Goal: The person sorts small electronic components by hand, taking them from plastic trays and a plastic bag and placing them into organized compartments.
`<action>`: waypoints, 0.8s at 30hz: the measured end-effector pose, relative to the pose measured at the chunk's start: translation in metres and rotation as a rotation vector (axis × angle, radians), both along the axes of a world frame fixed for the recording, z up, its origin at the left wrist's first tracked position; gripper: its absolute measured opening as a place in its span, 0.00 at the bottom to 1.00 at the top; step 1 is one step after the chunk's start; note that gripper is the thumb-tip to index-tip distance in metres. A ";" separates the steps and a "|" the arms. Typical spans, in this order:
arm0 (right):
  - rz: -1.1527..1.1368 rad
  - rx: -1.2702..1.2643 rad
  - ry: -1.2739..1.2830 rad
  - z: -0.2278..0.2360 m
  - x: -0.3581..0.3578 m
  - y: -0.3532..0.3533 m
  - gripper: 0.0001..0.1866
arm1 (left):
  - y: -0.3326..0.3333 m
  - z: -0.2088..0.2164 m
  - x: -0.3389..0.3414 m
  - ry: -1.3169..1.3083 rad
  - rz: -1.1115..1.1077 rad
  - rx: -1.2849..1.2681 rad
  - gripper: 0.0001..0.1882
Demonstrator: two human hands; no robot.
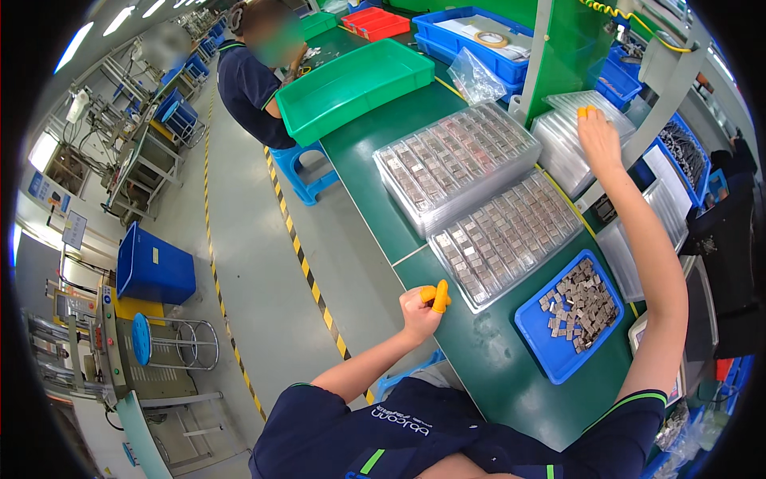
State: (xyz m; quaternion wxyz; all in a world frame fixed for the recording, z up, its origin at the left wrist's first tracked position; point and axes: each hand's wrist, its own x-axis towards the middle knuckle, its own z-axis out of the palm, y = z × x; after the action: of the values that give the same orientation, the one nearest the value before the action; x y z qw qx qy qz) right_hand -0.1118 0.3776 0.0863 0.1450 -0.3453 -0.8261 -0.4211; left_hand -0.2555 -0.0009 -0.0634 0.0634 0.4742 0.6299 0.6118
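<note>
My right hand (598,140), with yellow finger cots, reaches to the stack of clear plastic trays (558,152) at the far right of the bench. Its fingertips grip the top tray, which sits askew on the stack. My left hand (423,313), also in yellow finger cots, is closed over the bench's left edge, with nothing visible in it. Near it lies a clear tray filled with rows of small metal parts (511,239). Behind that rises a stack of filled trays (455,164). A shallow blue tray (535,339) holds a pile of loose metal pieces (584,307).
A large green bin (359,92) stands at the far end of the green bench (479,351). More clear trays (638,247) lie beside my right forearm. A metal post (666,104) rises behind my right hand. Another person (247,80) sits at the far left.
</note>
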 end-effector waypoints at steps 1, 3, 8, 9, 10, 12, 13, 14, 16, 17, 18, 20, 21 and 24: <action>-0.021 0.028 0.035 0.008 0.004 -0.001 0.06 | -0.001 0.001 0.001 0.001 0.004 0.005 0.12; -0.052 0.056 0.056 0.022 0.011 -0.003 0.07 | 0.002 0.001 0.004 -0.025 -0.010 0.025 0.12; 0.134 0.079 0.265 0.043 0.014 -0.025 0.09 | 0.002 -0.001 0.011 -0.063 0.022 -0.006 0.12; 0.110 0.004 0.285 0.047 0.014 -0.038 0.08 | 0.000 0.001 0.012 -0.063 0.045 -0.013 0.12; 0.133 -0.011 0.321 0.051 0.011 -0.058 0.07 | -0.001 -0.005 0.012 -0.109 0.048 -0.009 0.12; 0.201 -0.021 0.368 0.049 0.015 -0.098 0.04 | -0.002 -0.008 0.011 -0.111 0.024 -0.011 0.13; 0.250 -0.020 0.383 0.042 0.018 -0.114 0.03 | -0.002 -0.009 0.009 -0.102 0.021 -0.011 0.14; 0.235 -0.019 0.376 0.038 0.024 -0.130 0.03 | -0.002 -0.010 0.007 -0.098 -0.001 -0.004 0.13; 0.378 -0.022 0.341 0.033 0.038 -0.163 0.06 | 0.000 -0.012 0.005 -0.105 -0.023 0.003 0.13; 0.358 -0.024 0.331 0.034 0.044 -0.180 0.06 | 0.002 -0.012 0.005 -0.104 -0.030 0.008 0.12; 0.458 -0.012 0.360 0.035 0.046 -0.195 0.08 | -0.001 -0.004 0.007 -0.225 -0.034 -0.030 0.13; 0.510 0.001 0.374 0.035 0.067 -0.219 0.11 | 0.001 0.016 0.008 -0.374 -0.118 -0.042 0.11; 0.517 -0.016 0.375 0.034 0.076 -0.231 0.16 | 0.003 0.029 0.010 -0.511 -0.175 -0.052 0.09; 0.541 -0.083 0.394 0.031 0.090 -0.269 0.20 | 0.009 0.082 0.025 -0.604 -0.481 0.047 0.11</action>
State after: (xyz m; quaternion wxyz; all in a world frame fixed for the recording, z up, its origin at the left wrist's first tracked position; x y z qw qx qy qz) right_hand -0.0220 0.1085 0.1173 0.3944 -0.1938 -0.8603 -0.2583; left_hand -0.2303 0.0084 0.0182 0.3767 0.4082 0.4398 0.7057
